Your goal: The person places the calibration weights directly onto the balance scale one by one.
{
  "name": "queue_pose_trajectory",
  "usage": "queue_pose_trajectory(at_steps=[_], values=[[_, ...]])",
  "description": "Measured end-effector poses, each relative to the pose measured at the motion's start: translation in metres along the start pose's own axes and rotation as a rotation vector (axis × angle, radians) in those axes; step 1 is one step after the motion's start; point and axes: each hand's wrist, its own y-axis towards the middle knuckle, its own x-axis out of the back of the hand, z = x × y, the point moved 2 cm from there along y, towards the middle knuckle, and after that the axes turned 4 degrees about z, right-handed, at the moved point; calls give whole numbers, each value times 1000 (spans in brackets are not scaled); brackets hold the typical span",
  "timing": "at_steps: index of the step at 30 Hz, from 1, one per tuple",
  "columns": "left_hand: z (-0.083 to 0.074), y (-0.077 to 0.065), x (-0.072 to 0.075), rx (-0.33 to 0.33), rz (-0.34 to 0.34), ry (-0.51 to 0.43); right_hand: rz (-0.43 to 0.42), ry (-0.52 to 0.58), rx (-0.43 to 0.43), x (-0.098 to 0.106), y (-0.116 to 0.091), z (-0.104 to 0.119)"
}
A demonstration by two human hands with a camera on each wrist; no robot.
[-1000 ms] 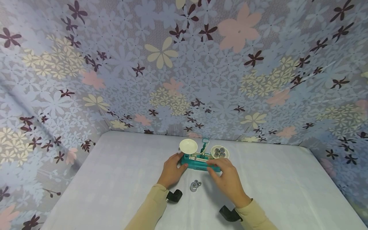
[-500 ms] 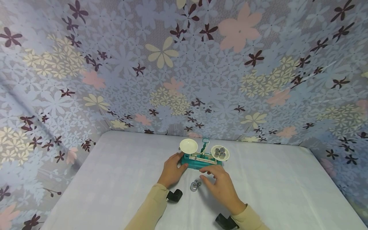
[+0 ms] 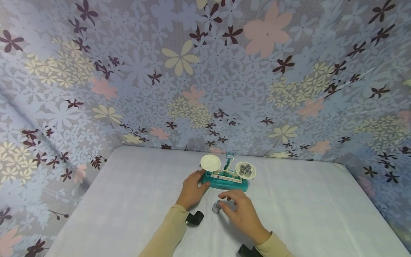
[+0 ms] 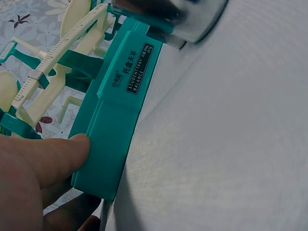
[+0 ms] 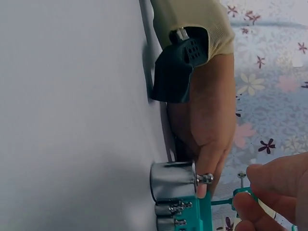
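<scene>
A teal tray balance stands on the table, its label readable in the left wrist view. My left hand grips the left end of its base, thumb on the front and the other fingers round the end. Several metal weights sit in the right pan; the left pan holds nothing. In front of the balance, a large cylindrical weight and smaller weights stand on the table. My right hand hovers beside them, thumb and fingers apart, overlapping the smaller ones in the head view.
The table has a pale cloth. Flower-patterned fabric rises behind and at the sides. Black wrist devices stick out from both sleeves, close over the table.
My right hand has drawn back from the front of the balance and moved down and left to the weights on the table. The left hand stays on the base.
</scene>
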Motion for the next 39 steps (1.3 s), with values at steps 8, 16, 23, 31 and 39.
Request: queue_pose_trajectory(at_steps=[8,16,23,31,39], values=[[0,1,0,11,3,-3,35,37,-5,-3,-3,-1],[0,0,0,15,3,-6,66,68,-52,-8,-4,-5],[-1,0,0,14,-1,-1,92,73,-66,-12,-5,-8],[0,0,0,11,-2,-2,88,56,-53,-13,-4,-9],[0,0,0,11,0,-2,102,21,-30,-14,-1,-10]])
